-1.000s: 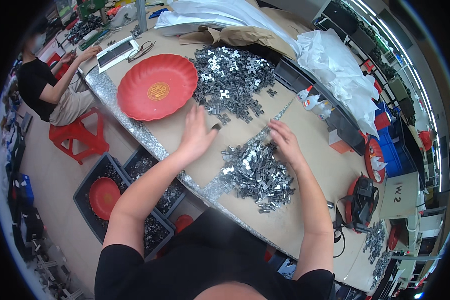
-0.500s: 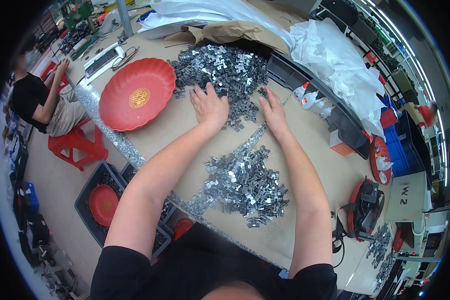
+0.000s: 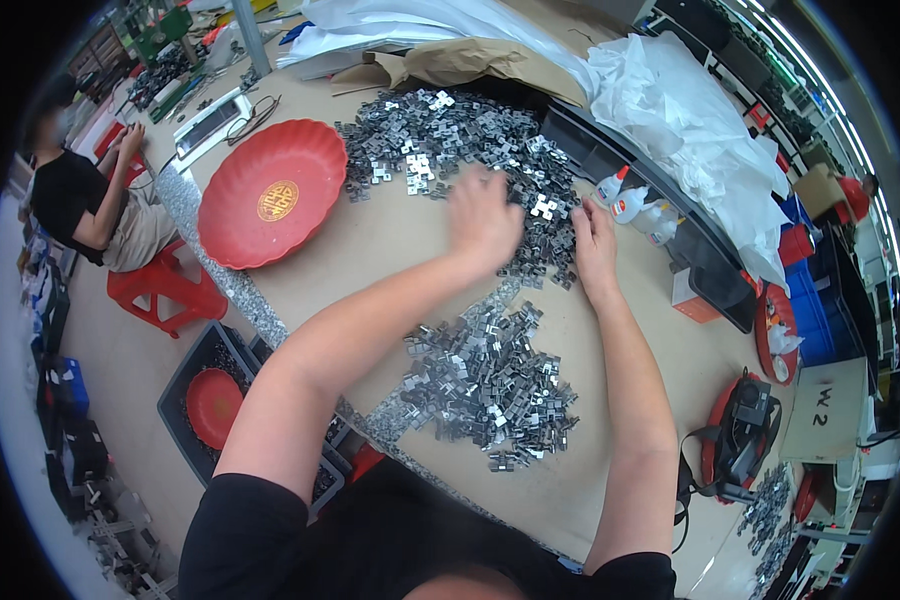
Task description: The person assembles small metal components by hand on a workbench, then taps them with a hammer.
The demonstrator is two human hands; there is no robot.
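Observation:
A big heap of small metal clips [image 3: 440, 125] spreads over the far middle of the table. At its near side is my left hand [image 3: 485, 222], blurred by motion, so its fingers cannot be made out. Along the heap's right edge stands my right hand [image 3: 595, 245], fingers stretched out and touching the outer clips. Between my forearms lies a second, smaller pile of the same bent metal clips [image 3: 495, 390], nearer to me.
To the left sits a red scalloped bowl [image 3: 315, 215]. White glue bottles [image 3: 628, 203] stand beside a long black tray [image 3: 705, 270] at right. A grey bin [image 3: 175, 400] is below the table's left edge. A person [image 3: 75, 200] sits on a red stool [image 3: 175, 290].
Both my hands have moved to the right along the heap. Some clips have shifted right with them, and the heap's left near part now lies uncovered.

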